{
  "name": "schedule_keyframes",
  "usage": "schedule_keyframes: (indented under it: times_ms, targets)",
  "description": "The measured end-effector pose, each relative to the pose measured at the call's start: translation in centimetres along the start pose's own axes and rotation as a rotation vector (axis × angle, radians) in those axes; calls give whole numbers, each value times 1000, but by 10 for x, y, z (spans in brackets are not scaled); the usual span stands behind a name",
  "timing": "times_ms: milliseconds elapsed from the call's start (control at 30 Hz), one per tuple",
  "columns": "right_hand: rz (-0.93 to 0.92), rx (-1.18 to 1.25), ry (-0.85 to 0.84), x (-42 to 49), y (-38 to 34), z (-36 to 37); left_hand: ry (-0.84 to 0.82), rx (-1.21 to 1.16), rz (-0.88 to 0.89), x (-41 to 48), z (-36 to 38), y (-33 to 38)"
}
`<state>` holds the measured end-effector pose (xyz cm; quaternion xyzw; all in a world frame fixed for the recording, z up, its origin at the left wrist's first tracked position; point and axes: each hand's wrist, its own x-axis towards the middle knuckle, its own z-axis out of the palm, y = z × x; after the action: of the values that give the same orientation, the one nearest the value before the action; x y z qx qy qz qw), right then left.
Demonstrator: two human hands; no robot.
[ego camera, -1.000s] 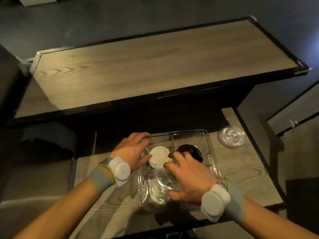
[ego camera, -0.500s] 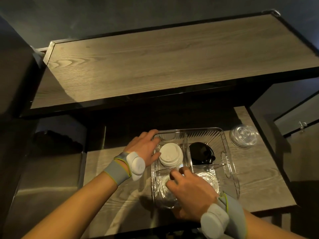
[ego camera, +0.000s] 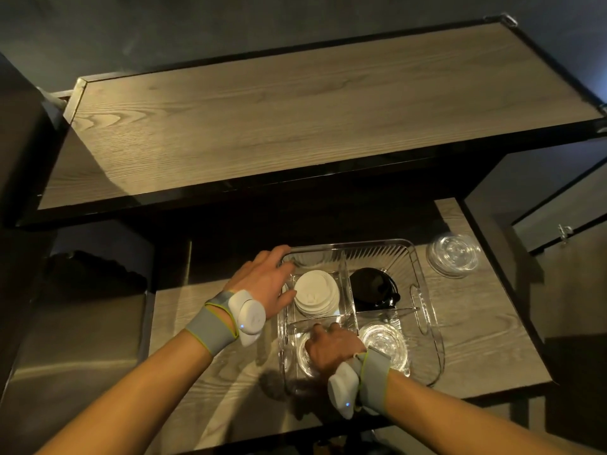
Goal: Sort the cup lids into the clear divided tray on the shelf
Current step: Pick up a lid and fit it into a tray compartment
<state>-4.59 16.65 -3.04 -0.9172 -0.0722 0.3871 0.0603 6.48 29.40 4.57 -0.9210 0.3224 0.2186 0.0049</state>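
Note:
The clear divided tray (ego camera: 377,246) sits on the lower wooden shelf. Its far-left compartment holds a stack of white lids (ego camera: 317,292) and its far-right one holds black lids (ego camera: 371,287). Clear lids (ego camera: 382,341) lie in the near-right compartment. My left hand (ego camera: 266,284) grips the tray's left wall, thumb inside by the white lids. My right hand (ego camera: 331,348) reaches down into the near-left compartment, fingers curled onto the clear lids (ego camera: 303,356) there, hiding most of them.
A stack of clear domed lids (ego camera: 453,256) stands on the shelf just right of the tray's far corner. An upper wooden shelf (ego camera: 295,119) overhangs the back of the lower one. A dark cabinet (ego camera: 558,323) stands to the right.
My right hand has drawn toward me and sunk into the near-left compartment, uncovering the white and black lids. My left hand has stayed on the tray's left wall.

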Motion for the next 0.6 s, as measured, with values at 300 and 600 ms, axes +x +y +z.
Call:
schedule_keyframes:
  times_ms: [300,600]
  targets:
    - [-195,152,311,-101,58,-78,130,-20,131,35,-28,59]
    - [310,286,530,-98,238,-68,137,50,348,133,-39,189]
